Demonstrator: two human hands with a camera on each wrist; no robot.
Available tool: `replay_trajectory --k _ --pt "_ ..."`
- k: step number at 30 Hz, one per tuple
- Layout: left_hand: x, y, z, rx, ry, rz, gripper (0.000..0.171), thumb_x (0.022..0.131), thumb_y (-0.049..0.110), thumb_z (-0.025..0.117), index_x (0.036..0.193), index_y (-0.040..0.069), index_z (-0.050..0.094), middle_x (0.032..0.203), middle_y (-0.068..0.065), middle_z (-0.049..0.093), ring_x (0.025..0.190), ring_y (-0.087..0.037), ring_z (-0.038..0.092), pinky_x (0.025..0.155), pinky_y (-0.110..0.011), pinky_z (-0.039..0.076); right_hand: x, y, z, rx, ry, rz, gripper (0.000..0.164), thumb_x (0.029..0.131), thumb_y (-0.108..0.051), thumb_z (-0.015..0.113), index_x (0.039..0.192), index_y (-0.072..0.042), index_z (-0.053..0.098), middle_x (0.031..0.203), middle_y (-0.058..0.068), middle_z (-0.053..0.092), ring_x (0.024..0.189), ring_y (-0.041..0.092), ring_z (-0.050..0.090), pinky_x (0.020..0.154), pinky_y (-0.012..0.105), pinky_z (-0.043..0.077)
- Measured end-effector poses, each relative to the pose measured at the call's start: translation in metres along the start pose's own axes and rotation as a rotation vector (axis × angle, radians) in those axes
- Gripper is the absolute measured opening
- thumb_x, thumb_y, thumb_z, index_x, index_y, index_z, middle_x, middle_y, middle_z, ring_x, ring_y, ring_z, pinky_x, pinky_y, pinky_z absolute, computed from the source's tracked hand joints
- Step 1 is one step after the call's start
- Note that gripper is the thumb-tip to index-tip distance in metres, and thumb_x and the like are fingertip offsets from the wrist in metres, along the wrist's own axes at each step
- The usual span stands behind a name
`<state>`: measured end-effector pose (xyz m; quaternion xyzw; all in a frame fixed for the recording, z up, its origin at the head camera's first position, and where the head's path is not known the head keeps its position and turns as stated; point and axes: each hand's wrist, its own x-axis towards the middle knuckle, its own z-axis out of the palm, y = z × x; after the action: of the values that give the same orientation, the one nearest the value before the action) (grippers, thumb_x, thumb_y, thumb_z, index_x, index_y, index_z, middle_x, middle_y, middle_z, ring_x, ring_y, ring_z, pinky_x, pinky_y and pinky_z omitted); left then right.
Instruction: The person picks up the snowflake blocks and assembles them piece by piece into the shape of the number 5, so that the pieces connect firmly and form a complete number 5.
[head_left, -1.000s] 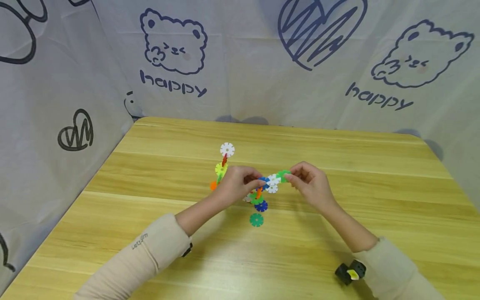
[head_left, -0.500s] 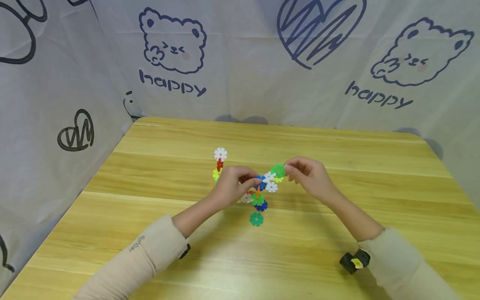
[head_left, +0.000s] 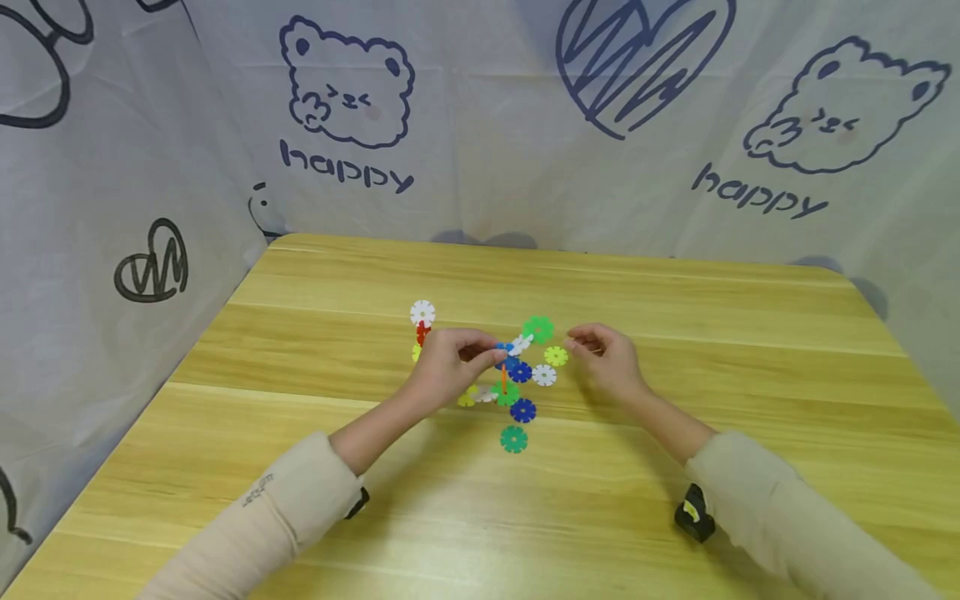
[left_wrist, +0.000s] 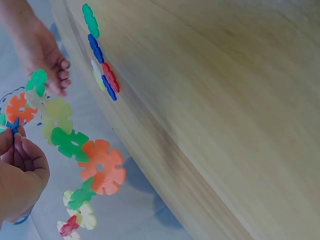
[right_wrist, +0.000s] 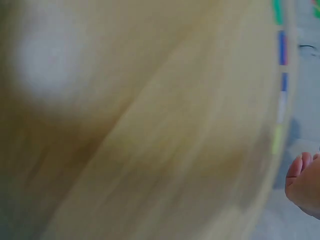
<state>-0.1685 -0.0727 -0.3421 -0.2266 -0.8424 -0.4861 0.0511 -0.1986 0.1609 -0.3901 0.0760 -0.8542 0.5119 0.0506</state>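
Observation:
My left hand pinches a blue snowflake disc between thumb and fingers. That disc is part of a raised chain of linked plastic snowflake discs. A white disc and a green disc extend from it to the right. In the left wrist view, the rest of the chain hangs with yellow, green and large orange discs, ending near a red disc. My right hand holds nothing, its fingers loosely bent, just right of the green disc and near a yellow disc on the table.
Several loose discs lie on the wooden table, among them a white one, a dark blue one and a teal one. Behind the table's far edge hangs a pale cloth with drawings.
My right hand has let go of the green disc and drawn slightly away from it. My left hand has shifted left with the chain, uncovering the yellow disc and a blue disc on the table.

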Motion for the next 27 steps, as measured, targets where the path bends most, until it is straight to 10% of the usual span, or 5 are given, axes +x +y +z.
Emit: replay_trajectory --k 27 --pt "0.005 0.003 0.004 -0.099 -0.006 -0.058 0.014 0.086 0.01 0.066 0.087 -0.003 0.071 0.078 -0.016 0.07 0.057 -0.006 0.053 0.051 -0.017 0.043 0.006 0.024 0.014 -0.236 -0.092 -0.028 0.028 0.082 -0.003 0.068 0.105 0.01 0.059 0.087 0.014 0.05 0.074 0.019 0.043 0.067 0.024 0.036"
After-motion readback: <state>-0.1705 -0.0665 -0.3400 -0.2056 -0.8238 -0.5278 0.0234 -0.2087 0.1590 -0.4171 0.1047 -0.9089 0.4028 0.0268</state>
